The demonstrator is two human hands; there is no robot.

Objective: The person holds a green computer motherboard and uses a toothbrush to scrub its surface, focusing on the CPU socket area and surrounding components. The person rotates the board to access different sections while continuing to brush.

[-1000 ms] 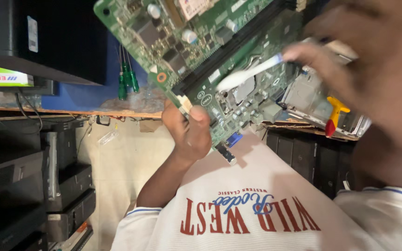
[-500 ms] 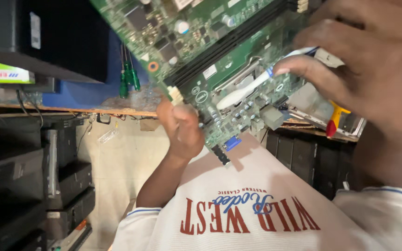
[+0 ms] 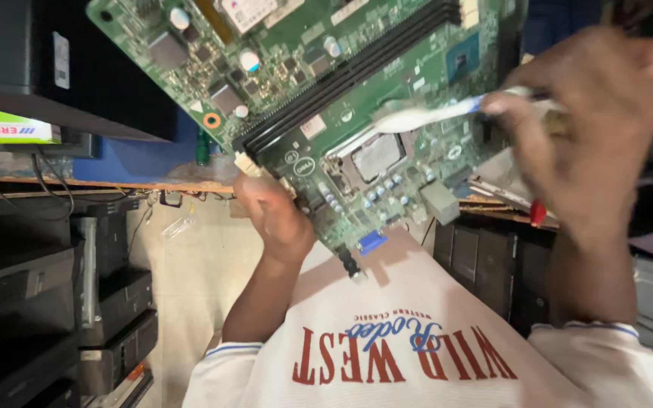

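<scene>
A green computer motherboard is held up tilted in front of me, its black memory slots running diagonally and the metal processor socket below them. My left hand grips the board's lower edge. My right hand pinches a small brush with white bristles. The bristles rest on the board just above the socket.
Black computer cases are stacked at the left, and more dark units stand at the right. A wooden shelf edge runs behind the board. A red-handled tool lies at the right, and a green tool handle hangs behind.
The brush has swept across the board around the socket, ending a little higher. My right hand rose slightly. My left hand keeps its grip on the board's edge.
</scene>
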